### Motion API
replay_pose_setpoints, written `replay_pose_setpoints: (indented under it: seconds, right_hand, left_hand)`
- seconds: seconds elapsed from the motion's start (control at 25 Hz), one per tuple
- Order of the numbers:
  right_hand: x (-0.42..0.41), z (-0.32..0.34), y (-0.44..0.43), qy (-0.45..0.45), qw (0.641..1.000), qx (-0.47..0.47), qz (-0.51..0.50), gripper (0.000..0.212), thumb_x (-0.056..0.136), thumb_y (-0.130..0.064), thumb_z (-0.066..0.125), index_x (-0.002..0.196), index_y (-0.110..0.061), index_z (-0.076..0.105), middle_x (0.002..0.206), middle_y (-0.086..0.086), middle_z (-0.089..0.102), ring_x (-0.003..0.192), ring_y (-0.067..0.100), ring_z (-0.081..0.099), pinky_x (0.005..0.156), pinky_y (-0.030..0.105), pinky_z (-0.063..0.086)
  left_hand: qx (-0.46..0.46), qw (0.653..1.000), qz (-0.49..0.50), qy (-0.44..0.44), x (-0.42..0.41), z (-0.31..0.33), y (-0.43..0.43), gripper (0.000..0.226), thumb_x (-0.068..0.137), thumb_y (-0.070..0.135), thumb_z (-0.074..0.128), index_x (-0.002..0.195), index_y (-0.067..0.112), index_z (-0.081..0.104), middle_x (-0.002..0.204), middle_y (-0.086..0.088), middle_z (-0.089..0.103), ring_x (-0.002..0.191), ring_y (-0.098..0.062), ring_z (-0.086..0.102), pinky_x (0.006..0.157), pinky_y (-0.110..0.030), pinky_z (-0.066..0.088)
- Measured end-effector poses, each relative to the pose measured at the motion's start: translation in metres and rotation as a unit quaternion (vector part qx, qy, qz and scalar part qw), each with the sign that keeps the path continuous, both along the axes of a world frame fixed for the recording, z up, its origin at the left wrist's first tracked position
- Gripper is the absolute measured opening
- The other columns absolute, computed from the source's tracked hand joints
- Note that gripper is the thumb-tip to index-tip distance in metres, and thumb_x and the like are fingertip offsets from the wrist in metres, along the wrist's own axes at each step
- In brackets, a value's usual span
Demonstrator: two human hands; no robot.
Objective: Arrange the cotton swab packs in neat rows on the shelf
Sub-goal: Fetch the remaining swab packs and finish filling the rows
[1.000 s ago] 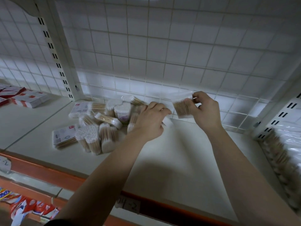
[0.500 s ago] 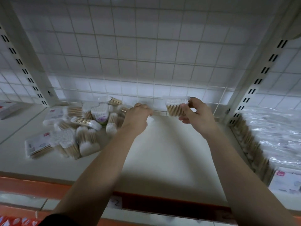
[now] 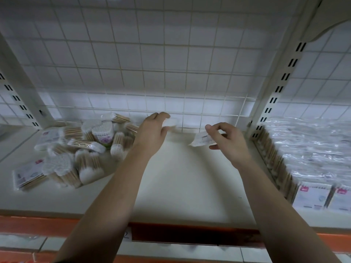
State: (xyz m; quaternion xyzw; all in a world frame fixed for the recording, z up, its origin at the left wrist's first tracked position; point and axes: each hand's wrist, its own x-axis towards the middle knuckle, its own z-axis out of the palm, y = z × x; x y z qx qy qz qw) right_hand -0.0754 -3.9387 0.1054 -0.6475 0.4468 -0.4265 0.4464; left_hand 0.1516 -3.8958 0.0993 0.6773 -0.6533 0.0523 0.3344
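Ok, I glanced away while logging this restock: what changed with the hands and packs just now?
The right hand has brought its swab pack down toward the shelf and tipped it flatter, still pinching it. The left hand, beside the loose pile, now shows a white pack in its fingers by the back grid; none showed before. The pile and the stocked rows at right stayed put.

One mark reads: a "2" on the small white tag [image 3: 127, 234] on the shelf's orange front rail [image 3: 57, 224]. The flat cotton swab packs at right [image 3: 311, 198] show a pink-red logo and fine print, too blurred to read. The left pile's labels [image 3: 28, 174] are blurred too.
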Motion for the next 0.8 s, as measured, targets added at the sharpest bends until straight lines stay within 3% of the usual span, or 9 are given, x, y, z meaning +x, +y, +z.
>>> replay_pose_setpoints:
  seconds: [0.12, 0.2, 0.32, 0.44, 0.56, 0.68, 0.8]
  right_hand:
    - [-0.01, -0.003, -0.003, 0.039, 0.998, -0.034, 0.024, 0.009, 0.079, -0.013, 0.073, 0.082, -0.016, 0.065, 0.102, 0.004, 0.056, 0.081, 0.022, 0.061, 0.064, 0.029, 0.057]
    - [-0.016, -0.003, -0.004, 0.064, 0.995, -0.063, 0.034, 0.022, 0.074, -0.005, 0.075, 0.089, -0.019, 0.066, 0.111, -0.003, 0.052, 0.091, 0.018, 0.06, 0.07, 0.028, 0.054]
    - [-0.025, 0.001, -0.004, 0.082, 0.993, -0.079, 0.04, 0.038, 0.071, -0.005, 0.076, 0.098, -0.03, 0.063, 0.123, -0.009, 0.047, 0.089, 0.015, 0.061, 0.073, 0.024, 0.049]
    - [-0.04, 0.008, -0.005, 0.082, 0.995, -0.053, 0.034, 0.046, 0.072, -0.011, 0.077, 0.107, -0.035, 0.058, 0.111, -0.008, 0.06, 0.08, 0.018, 0.059, 0.078, 0.034, 0.051]
    - [-0.057, 0.02, -0.008, 0.096, 0.992, -0.066, 0.046, 0.04, 0.079, -0.01, 0.071, 0.11, -0.029, 0.057, 0.091, -0.004, 0.068, 0.07, 0.011, 0.055, 0.067, 0.027, 0.046]
    - [-0.077, 0.038, -0.015, 0.123, 0.983, -0.125, 0.047, 0.03, 0.09, -0.003, 0.053, 0.108, -0.027, 0.056, 0.085, -0.002, 0.063, 0.065, 0.012, 0.054, 0.052, 0.018, 0.039]
    - [-0.101, 0.059, -0.03, 0.17, 0.972, -0.159, 0.035, 0.022, 0.091, -0.01, 0.056, 0.107, -0.025, 0.057, 0.092, -0.001, 0.058, 0.076, 0.02, 0.055, 0.051, 0.011, 0.036]
  left_hand:
    - [-0.019, 0.998, -0.011, 0.059, -0.011, 0.004, 0.006, 0.041, 0.094, 0.011, 0.05, 0.135, 0.012, 0.047, 0.118, -0.013, 0.055, 0.098, -0.026, 0.056, 0.084, -0.031, 0.042]
    - [-0.022, 0.997, -0.014, 0.079, -0.018, 0.003, 0.008, 0.041, 0.097, 0.011, 0.044, 0.138, 0.01, 0.044, 0.122, -0.013, 0.051, 0.098, -0.025, 0.055, 0.084, -0.024, 0.037]
    - [-0.008, 0.994, -0.001, 0.111, -0.028, 0.003, 0.008, 0.04, 0.099, 0.011, 0.038, 0.139, 0.008, 0.044, 0.127, -0.014, 0.046, 0.11, -0.026, 0.049, 0.087, -0.017, 0.03]
    - [0.006, 0.99, 0.004, 0.138, -0.041, 0.003, 0.008, 0.038, 0.1, 0.014, 0.037, 0.137, 0.009, 0.045, 0.128, -0.012, 0.045, 0.116, -0.024, 0.046, 0.087, -0.017, 0.028]
    - [0.012, 0.989, 0.015, 0.146, -0.056, 0.008, 0.006, 0.037, 0.096, 0.033, 0.05, 0.127, 0.013, 0.052, 0.118, -0.005, 0.049, 0.107, -0.021, 0.05, 0.079, -0.021, 0.03]
    - [0.016, 0.985, 0.061, 0.16, -0.077, 0.014, 0.005, 0.05, 0.076, 0.057, 0.069, 0.106, 0.019, 0.055, 0.102, 0.004, 0.049, 0.087, -0.014, 0.048, 0.071, -0.026, 0.033]
    - [-0.009, 0.98, 0.088, 0.178, -0.095, 0.015, -0.001, 0.047, 0.071, 0.054, 0.075, 0.093, 0.018, 0.056, 0.096, 0.004, 0.049, 0.082, -0.014, 0.051, 0.068, -0.026, 0.036]
